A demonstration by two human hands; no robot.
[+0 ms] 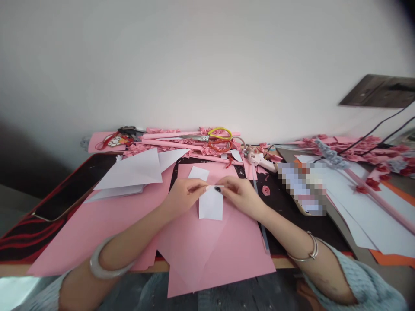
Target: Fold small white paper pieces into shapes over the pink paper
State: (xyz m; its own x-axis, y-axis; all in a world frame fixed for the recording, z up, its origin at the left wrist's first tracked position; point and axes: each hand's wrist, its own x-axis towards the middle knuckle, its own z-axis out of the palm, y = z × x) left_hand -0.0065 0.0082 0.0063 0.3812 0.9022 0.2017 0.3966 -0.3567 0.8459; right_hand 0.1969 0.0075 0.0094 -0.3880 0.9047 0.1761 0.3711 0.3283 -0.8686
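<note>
White paper (211, 208), top edge pinched by left hand (182, 194) and right hand (242, 194), remainder below

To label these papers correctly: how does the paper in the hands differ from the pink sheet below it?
The paper is white; the sheet is pink. The paper is much smaller than the sheet. The left hand and right hand hold the paper at its top; the sheet lies overhanging the table's front edge. Both look plain.

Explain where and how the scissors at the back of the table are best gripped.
Probably by the yellow loop, coming from above and the right: the scissors lie with this open loop turned right, while their metal blades point left, among pink paper sticks.
</note>
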